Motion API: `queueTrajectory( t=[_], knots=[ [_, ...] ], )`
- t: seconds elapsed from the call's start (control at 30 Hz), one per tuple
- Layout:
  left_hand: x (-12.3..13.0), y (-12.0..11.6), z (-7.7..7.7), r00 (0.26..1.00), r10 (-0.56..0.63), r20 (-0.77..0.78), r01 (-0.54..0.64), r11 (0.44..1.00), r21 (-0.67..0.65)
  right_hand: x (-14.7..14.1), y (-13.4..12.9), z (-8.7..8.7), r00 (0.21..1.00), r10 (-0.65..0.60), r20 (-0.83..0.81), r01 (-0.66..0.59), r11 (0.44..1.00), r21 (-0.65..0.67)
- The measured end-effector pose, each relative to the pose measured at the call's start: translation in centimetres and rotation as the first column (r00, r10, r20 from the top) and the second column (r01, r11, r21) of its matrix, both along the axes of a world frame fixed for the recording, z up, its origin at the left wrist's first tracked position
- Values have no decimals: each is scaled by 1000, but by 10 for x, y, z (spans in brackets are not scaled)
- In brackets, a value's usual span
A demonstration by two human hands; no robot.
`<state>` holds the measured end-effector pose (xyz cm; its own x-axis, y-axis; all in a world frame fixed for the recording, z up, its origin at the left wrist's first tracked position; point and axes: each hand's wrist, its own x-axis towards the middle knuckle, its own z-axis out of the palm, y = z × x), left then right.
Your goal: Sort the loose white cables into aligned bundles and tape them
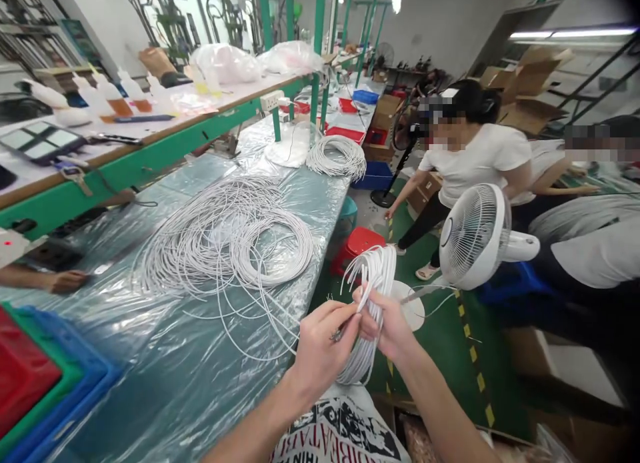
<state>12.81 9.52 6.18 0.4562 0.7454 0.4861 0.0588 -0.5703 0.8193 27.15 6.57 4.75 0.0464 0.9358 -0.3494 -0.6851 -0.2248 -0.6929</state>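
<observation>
My right hand (393,323) is closed around a bundled coil of white cable (380,269), held upright in front of my body. Close beside it, my left hand (323,336) pinches at the near side of the coil, thumb and fingers together on the white strands. A small dark bit shows between the left fingers, too small to name. On the table to the left lies a round white cable coil (273,246), next to a large loose heap of white cable (200,229). Some strands trail from there toward my left hand.
The film-covered table (165,383) carries stacked bins (55,376) at near left and another cable coil (336,157) farther back. At left rests another person's hand (67,281). A white fan (473,236), red stool (357,246) and a person in white (480,156) are right.
</observation>
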Motion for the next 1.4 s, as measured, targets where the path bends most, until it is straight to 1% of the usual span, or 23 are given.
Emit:
queueTrajectory(
  t=[0.1,0.2,0.33,0.43,0.5,0.53,0.6,0.7,0.77,0.8,0.87,0.93,1.0,1.07,1.13,1.17,1.23,1.27,1.33,1.4],
  knots=[
    [8,4,-9,997,63,-39,-63,998,-10,-7,3,-3,997,-67,-28,66,997,-40],
    [10,7,-13,994,100,-48,-99,995,8,-12,7,-4,989,-141,-39,139,989,-56],
    [14,9,-13,991,126,-52,-126,992,8,-17,12,-5,982,-179,-58,175,982,-65],
    [18,10,-12,987,156,-49,-158,987,-39,-18,14,-6,981,-190,-27,188,980,-68],
    [19,11,-11,980,186,-69,-189,981,-41,-20,14,-8,980,-198,0,197,978,-61],
    [19,11,-10,978,189,-85,-192,981,-27,-21,14,-8,979,-203,6,203,978,-56],
    [18,14,-9,978,163,-132,-160,987,28,-23,14,-9,977,-212,3,212,976,-45],
    [13,19,-7,961,141,-240,-104,981,163,-26,15,-12,977,-215,8,215,976,-26],
    [7,22,-8,945,138,-295,-68,969,236,-26,15,-14,977,-212,17,213,977,-27],
    [4,23,-11,946,108,-307,-31,969,246,-24,15,-14,978,-209,18,209,977,-32],
    [-3,24,-20,957,1,-290,56,980,189,-20,14,-12,982,-190,9,190,981,-38],
    [-7,24,-32,969,-96,-227,112,992,55,-12,12,-9,990,-143,-3,143,989,-37],
    [-7,25,-40,963,-201,-178,183,977,-112,-2,9,-3,996,-85,-12,85,996,-31],
    [-2,28,-41,915,-366,-172,317,913,-256,8,6,2,1000,-26,-12,26,999,-24],
    [5,31,-36,845,-493,-207,410,846,-341,17,3,5,1000,20,-6,-20,1000,-10],
    [8,32,-32,822,-519,-234,424,833,-356,22,1,7,999,39,-4,-39,999,-2],
    [16,34,-25,795,-540,-275,436,825,-359,29,-2,9,998,60,0,-60,998,17],
    [19,35,-22,778,-568,-269,461,807,-369,31,-4,9,998,62,2,-62,998,28],
    [24,36,-21,733,-651,-199,539,733,-414,35,-7,10,998,57,3,-57,997,51],
    [29,35,-24,700,-706,-108,597,661,-455,36,-10,10,999,46,-1,-45,997,70]
  ],
)
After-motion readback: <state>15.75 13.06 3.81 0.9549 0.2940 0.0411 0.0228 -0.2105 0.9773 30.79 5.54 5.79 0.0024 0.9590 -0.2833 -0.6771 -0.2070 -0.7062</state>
